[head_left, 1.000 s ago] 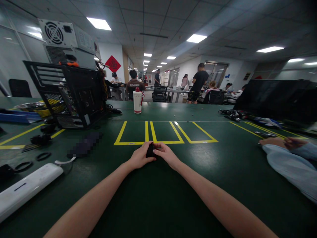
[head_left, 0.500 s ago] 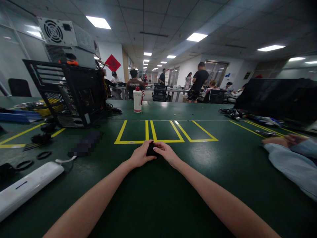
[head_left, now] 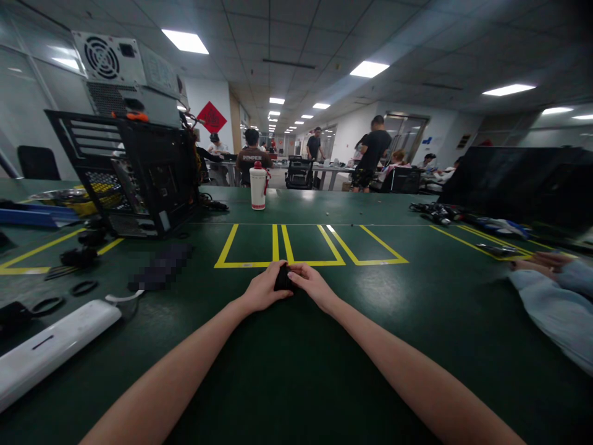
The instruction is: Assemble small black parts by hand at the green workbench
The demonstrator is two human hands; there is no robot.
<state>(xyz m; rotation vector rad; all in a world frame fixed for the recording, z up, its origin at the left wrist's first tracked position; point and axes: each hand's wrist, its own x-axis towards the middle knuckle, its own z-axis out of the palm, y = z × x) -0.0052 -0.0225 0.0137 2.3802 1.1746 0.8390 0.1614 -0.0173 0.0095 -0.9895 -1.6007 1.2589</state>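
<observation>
A small black object (head_left: 283, 279) is held between my two hands just in front of the yellow tape frames (head_left: 303, 264) on the green table (head_left: 296, 371). My left hand (head_left: 265, 289) wraps round its left side, with the thumb underneath on the near side. From the right, my right hand (head_left: 311, 284) pinches it with thumb and fingers. The object looks dark and ribbed; what exactly it is cannot be made out, and fingers hide part of it.
An open black computer case (head_left: 152, 179) stands left, near a white power strip (head_left: 55, 352) and dark cables. A white cup (head_left: 257, 188) stands beyond the tape. At right are a person's sleeves (head_left: 551, 303), a dark monitor (head_left: 514, 185) and more cables (head_left: 435, 213).
My hands have hardly moved; more of the black object's ribbed side shows between them. The other person's hands and sleeves at the right have shifted further right.
</observation>
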